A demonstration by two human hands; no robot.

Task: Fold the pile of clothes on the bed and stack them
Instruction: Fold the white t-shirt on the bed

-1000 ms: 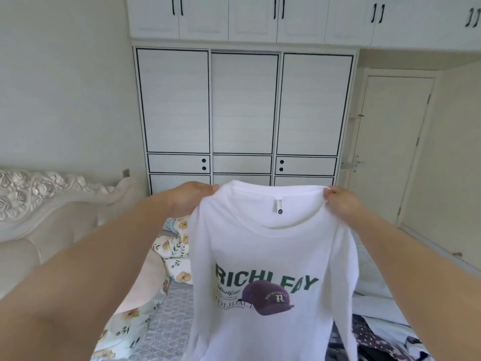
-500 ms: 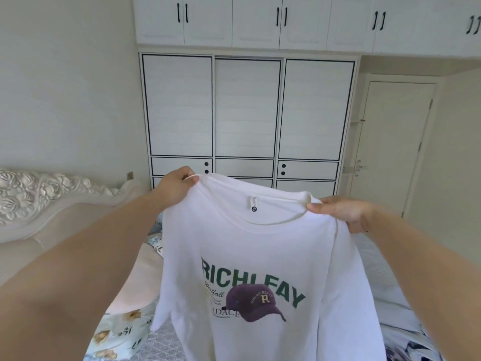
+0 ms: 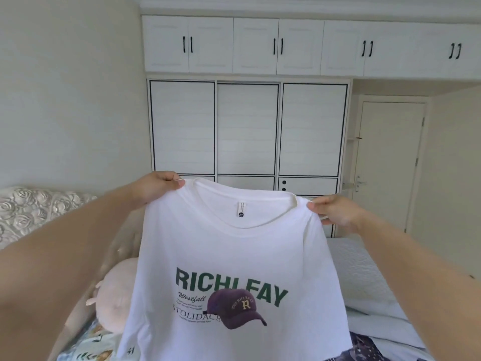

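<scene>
Head view: tee (image 3: 234,256) held up in air over bed (image 3: 364,269), print facing cam. Left hand (image 3: 156,188) & right hand (image 3: 335,212) pinch its shoulders. Step: spreading it. Next, prob lay flat, fold.

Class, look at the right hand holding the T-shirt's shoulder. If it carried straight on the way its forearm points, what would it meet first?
Probably the T-shirt itself: the right hand points inward and away, toward the collar. Past the cloth, the wardrobe stands well behind, though depth is hard to judge.

The bed (image 3: 361,267) carries a floral pillow (image 3: 86,347), possibly a plush toy (image 3: 114,303), and dark patterned clothing (image 3: 364,347).
</scene>
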